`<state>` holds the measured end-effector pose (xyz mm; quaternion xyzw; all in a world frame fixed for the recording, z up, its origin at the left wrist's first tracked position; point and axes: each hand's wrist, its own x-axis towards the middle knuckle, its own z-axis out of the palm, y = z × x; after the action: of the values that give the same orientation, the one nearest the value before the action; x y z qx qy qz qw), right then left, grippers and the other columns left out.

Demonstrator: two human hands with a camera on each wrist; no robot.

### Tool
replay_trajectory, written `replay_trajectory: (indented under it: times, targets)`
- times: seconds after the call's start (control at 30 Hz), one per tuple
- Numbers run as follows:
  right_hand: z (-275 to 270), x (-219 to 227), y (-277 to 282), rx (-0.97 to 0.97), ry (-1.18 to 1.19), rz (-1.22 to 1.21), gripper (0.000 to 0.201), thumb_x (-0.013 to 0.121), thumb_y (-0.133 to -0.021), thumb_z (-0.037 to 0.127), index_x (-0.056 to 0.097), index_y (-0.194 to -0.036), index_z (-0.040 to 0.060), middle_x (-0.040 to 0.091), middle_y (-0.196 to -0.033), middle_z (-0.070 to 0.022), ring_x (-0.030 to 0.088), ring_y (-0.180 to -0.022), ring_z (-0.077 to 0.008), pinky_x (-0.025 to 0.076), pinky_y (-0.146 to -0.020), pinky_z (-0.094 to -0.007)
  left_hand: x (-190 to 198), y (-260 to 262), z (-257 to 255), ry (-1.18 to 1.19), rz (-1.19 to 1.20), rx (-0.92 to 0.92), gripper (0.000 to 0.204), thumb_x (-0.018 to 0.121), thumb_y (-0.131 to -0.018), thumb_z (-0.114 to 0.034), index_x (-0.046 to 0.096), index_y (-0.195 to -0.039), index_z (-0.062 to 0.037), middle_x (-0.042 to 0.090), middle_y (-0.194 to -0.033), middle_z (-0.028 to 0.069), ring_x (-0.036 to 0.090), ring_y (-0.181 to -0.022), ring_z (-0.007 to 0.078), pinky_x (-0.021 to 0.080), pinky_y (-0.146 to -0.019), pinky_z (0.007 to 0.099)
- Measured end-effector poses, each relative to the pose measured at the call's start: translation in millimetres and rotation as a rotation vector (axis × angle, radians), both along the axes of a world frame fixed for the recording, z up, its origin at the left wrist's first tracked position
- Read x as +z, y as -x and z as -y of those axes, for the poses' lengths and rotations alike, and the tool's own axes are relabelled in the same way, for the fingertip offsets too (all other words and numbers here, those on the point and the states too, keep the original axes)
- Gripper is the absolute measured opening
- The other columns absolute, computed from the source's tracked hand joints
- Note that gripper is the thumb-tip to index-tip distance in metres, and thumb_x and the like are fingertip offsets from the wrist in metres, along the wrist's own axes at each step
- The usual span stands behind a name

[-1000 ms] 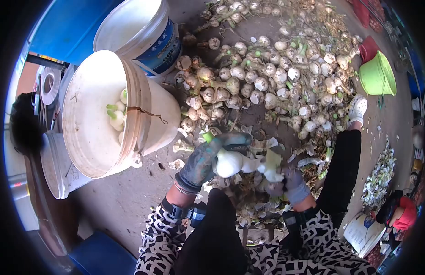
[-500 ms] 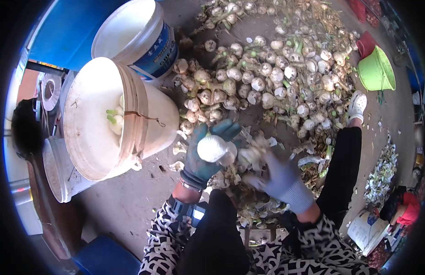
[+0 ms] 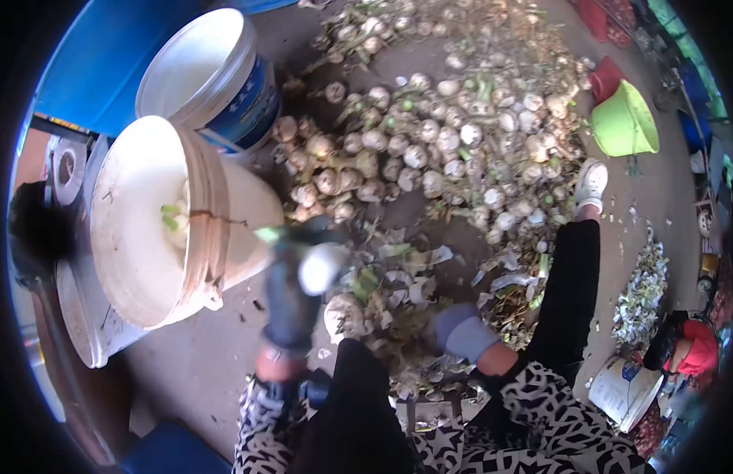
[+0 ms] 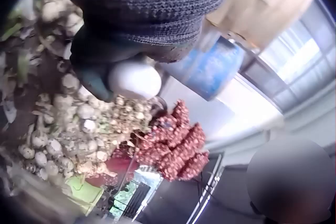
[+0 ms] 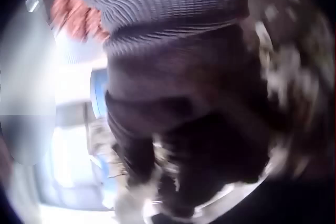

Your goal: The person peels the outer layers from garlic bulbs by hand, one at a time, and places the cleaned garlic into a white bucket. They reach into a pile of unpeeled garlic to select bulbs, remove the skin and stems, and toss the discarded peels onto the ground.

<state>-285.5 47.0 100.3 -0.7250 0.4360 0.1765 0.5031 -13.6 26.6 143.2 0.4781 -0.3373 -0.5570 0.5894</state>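
Leftward swings the left hand (image 3: 291, 292), gripping a peeled onion (image 3: 320, 267) beside the white bucket (image 3: 145, 229).
Right hand (image 3: 459, 332) drops into the peelings (image 3: 398, 284); its grip can't be told.

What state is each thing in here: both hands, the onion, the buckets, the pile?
left hand: gloved, grips the peeled onion
peeled onion: white, held beside the bucket
right hand: gloved, low over the peelings; grip unclear
white bucket: tilted, peeled onions inside
blue-labelled bucket: tilted; contents not visible
green bucket: tipped on its side
unpeeled onions: heaped on the ground
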Motion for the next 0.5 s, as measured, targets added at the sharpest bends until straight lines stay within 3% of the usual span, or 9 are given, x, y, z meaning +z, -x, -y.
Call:
replay_trajectory:
  times: [0.03,0.07,0.1,0.17,0.23,0.27,0.4,0.43,0.5]
  targets:
    - [3.2,-12.7,5.2,0.059,0.152,-0.349,0.044,0.054,-0.089,0.040,0.054,-0.124,0.0123,0.065,-0.102,-0.0179,0.063,-0.096,-0.0344,0.052,-0.077,-0.0437,35.7,-13.5,-4.8,0.130,0.314,0.087,0.047,0.041,-0.100,-0.037,0.050,-0.126,0.0009,0.060,-0.118,0.0148,0.060,-0.104,0.0240,0.049,-0.091,0.0361]
    - [17.5,-19.8,16.5,-0.069,0.253,-0.332,0.043,0.055,-0.088,0.036,0.054,-0.125,0.0134,0.064,-0.108,-0.0163,0.062,-0.096,-0.0346,0.051,-0.078,-0.0456,54.0,-31.6,-8.7,0.236,0.207,0.233,0.051,0.038,-0.101,-0.037,0.047,-0.131,0.0024,0.060,-0.117,0.0151,0.059,-0.107,0.0244,0.047,-0.095,0.0362]
    - [35.5,-25.1,26.0,-0.191,0.343,-0.308,0.043,0.056,-0.088,0.032,0.053,-0.127,0.0144,0.062,-0.114,-0.0147,0.062,-0.097,-0.0347,0.050,-0.078,-0.0474,56.9,-68.4,-28.4,0.297,0.976,0.535,0.057,0.037,-0.101,-0.040,0.040,-0.138,0.0029,0.054,-0.128,0.0174,0.054,-0.117,0.0277,0.043,-0.100,0.0388]
    - [75.5,-32.8,23.7,-0.382,0.688,-0.212,0.042,0.061,-0.083,0.025,0.055,-0.124,0.0148,0.061,-0.116,-0.0104,0.060,-0.099,-0.0332,0.046,-0.087,-0.0487,111.0,-107.7,-28.7,0.231,1.456,0.601,0.063,0.045,-0.099,-0.040,0.032,-0.143,0.0018,0.043,-0.141,0.0193,0.044,-0.129,0.0307,0.038,-0.106,0.0424]
    - [118.4,-52.0,15.2,-0.255,1.184,-0.227,0.042,0.067,-0.076,0.019,0.058,-0.117,0.0156,0.059,-0.115,-0.0060,0.056,-0.105,-0.0293,0.040,-0.093,-0.0491,130.7,-102.3,3.7,0.358,1.791,0.751,0.070,0.056,-0.094,-0.039,0.029,-0.145,0.0006,0.033,-0.148,0.0197,0.039,-0.133,0.0324,0.035,-0.107,0.0449]
    - [138.3,-62.4,13.5,-0.257,1.185,-0.220,0.042,0.067,-0.076,0.019,0.058,-0.117,0.0156,0.059,-0.115,-0.0060,0.056,-0.105,-0.0293,0.040,-0.093,-0.0491,135.1,-96.0,6.1,0.359,1.981,0.716,0.071,0.061,-0.092,-0.039,0.030,-0.146,-0.0034,0.035,-0.147,0.0197,0.040,-0.132,0.0315,0.035,-0.107,0.0461]
    - [176.3,-91.9,23.0,-0.028,1.149,-0.468,0.038,0.070,-0.072,0.019,0.062,-0.109,0.0157,0.059,-0.110,-0.0044,0.053,-0.107,-0.0258,0.036,-0.095,-0.0490,63.3,-19.9,-1.9,0.363,1.128,0.290,0.059,0.063,-0.088,-0.011,0.038,-0.141,-0.0021,0.039,-0.146,0.0177,0.040,-0.133,0.0302,0.034,-0.108,0.0439]
    - [180.1,-93.8,25.5,0.023,1.113,-0.451,0.037,0.069,-0.072,0.019,0.062,-0.108,0.0160,0.059,-0.110,-0.0052,0.054,-0.106,-0.0255,0.036,-0.093,-0.0499,55.3,-6.5,8.2,0.519,1.211,-0.003,0.062,0.067,-0.083,-0.013,0.041,-0.139,-0.0023,0.042,-0.144,0.0195,0.041,-0.133,0.0334,0.033,-0.109,0.0444]
    - [174.6,-75.9,28.2,0.004,1.072,-0.417,0.030,0.066,-0.075,0.017,0.063,-0.104,0.0146,0.060,-0.107,-0.0057,0.054,-0.106,-0.0263,0.039,-0.092,-0.0465,12.6,23.3,29.0,0.326,1.059,-0.232,0.069,0.073,-0.080,-0.018,0.040,-0.140,-0.0052,0.044,-0.140,0.0214,0.041,-0.132,0.0355,0.033,-0.109,0.0439]
